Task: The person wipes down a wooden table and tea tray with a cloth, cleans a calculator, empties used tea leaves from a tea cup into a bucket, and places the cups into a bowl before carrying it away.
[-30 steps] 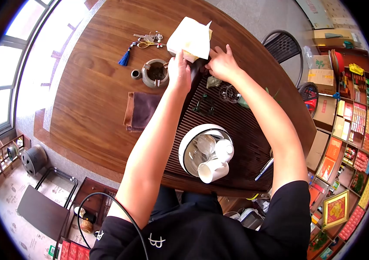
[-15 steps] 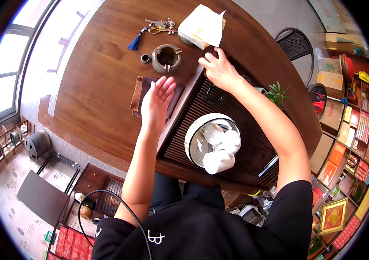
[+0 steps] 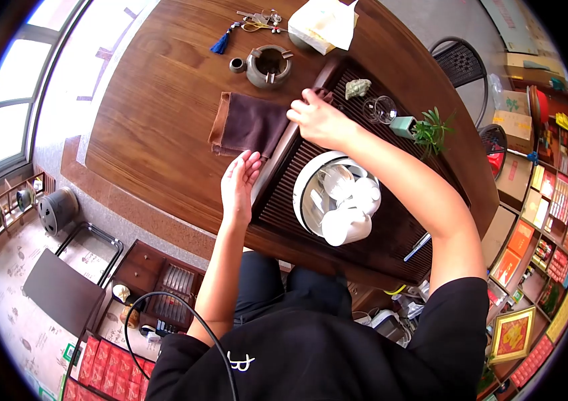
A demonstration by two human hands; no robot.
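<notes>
My left hand (image 3: 238,184) is beside the tray's left edge, just below the folded brown cloth (image 3: 250,125); its fingers are apart and it holds nothing. Over the left rim of the slatted tea tray (image 3: 277,200), my right hand (image 3: 316,119) is curled, with a small dark brown thing at its fingertips that I cannot make out clearly. A white bowl (image 3: 302,194) below it holds a glass vessel and white cups (image 3: 346,226). Farther up the tray stand a small stone-like figure (image 3: 357,88) and clear glass cups (image 3: 384,109).
A round ashtray (image 3: 269,65), a small dark cup (image 3: 237,65), keys with a blue tassel (image 3: 220,44) and white paper (image 3: 322,25) lie at the far side. A green-potted plant (image 3: 431,131) stands on the right; a pen (image 3: 417,247) lies on the tray.
My left hand has left the white paper, opened and drawn back towards me. My right hand has moved from beside the paper to the tray's left rim. The view has shifted.
</notes>
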